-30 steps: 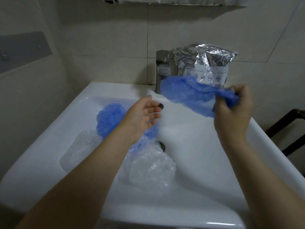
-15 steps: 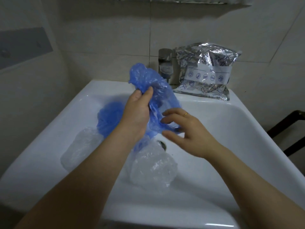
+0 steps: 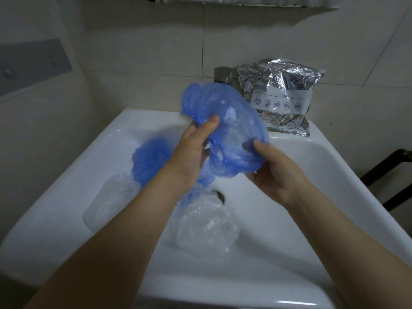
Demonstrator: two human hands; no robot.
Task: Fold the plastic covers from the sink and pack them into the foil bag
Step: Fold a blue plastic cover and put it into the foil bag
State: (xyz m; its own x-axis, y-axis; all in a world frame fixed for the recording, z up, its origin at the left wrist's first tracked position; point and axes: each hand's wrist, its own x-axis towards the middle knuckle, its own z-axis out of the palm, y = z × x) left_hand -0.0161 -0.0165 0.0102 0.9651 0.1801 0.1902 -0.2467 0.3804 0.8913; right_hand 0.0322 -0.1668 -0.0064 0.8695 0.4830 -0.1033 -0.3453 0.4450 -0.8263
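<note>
Near the sink's (image 3: 323, 157) left edge, one clear cover (image 3: 111, 197), a crumpled blue one (image 3: 149, 161) beside it. Mid-basin, held above: blue elastic-rimmed cover (image 3: 227, 128), left hand (image 3: 191, 152) thumb and fingers pinching its rim, right hand (image 3: 276, 172) gripping the opposite side. Thin, limp, probably slippery; best taken at the gathered rim. Below, another clear cover (image 3: 207, 228). At the back right corner, the foil bag (image 3: 281, 97).

A white sink (image 3: 307, 166) carries everything. In its basin lie a blue cover (image 3: 149, 161) at the left, a clear cover (image 3: 109, 201) just beside it toward the near left, and another clear cover (image 3: 207, 226) by the drain (image 3: 219, 195). On the back ledge a foil bag (image 3: 281, 97) stands beside the tap (image 3: 220, 74).
</note>
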